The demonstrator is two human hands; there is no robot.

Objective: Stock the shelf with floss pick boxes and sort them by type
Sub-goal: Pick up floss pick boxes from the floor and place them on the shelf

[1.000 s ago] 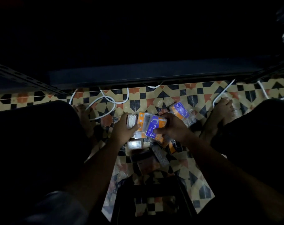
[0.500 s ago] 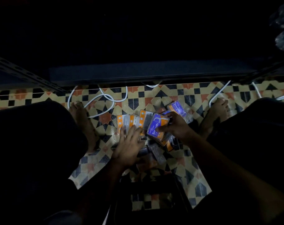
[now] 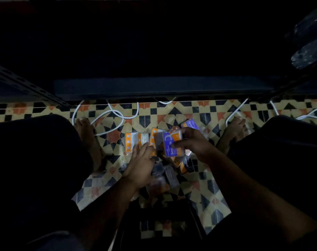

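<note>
1. My right hand (image 3: pixel 192 144) pinches a purple-and-orange floss pick box (image 3: pixel 172 144): fingers over its far edge, thumb on the near face. It's held tilted, just above the pile on the floor

2. Label on the held box: white vertical text starts "Smo" and ends "th", with my thumb covering the middle. Small print under it is too blurred to read

3. My left hand (image 3: pixel 141 163) is flat, palm down, fingers straight and spread, holding nothing. The fingertips (image 3: pixel 145 147) touch the near edge of the boxes lying on the tiles

4. Orange-edged clear box (image 3: pixel 135 142) lies flat on the floor, left of the held one. White picks show through the clear lid, no text legible

5. Second purple box (image 3: pixel 189 124) lies just beyond my right hand, label reads "Smoo", the rest is cut off by the hand

6. Dark box (image 3: pixel 185 164) under my right wrist, orange strip with vertical text ending "arCoal"

7. More clear boxes (image 3: pixel 169 175) in the pile near my left wrist, too dim to read

8. All boxes sit on the patterned tiled floor (image 3: pixel 172 113) between my bare feet. The dark shelf edge (image 3: pixel 154 86) runs across beyond them, well apart from the pile

9. White cable (image 3: pixel 116 115) loops on the tiles in front of the shelf
</note>
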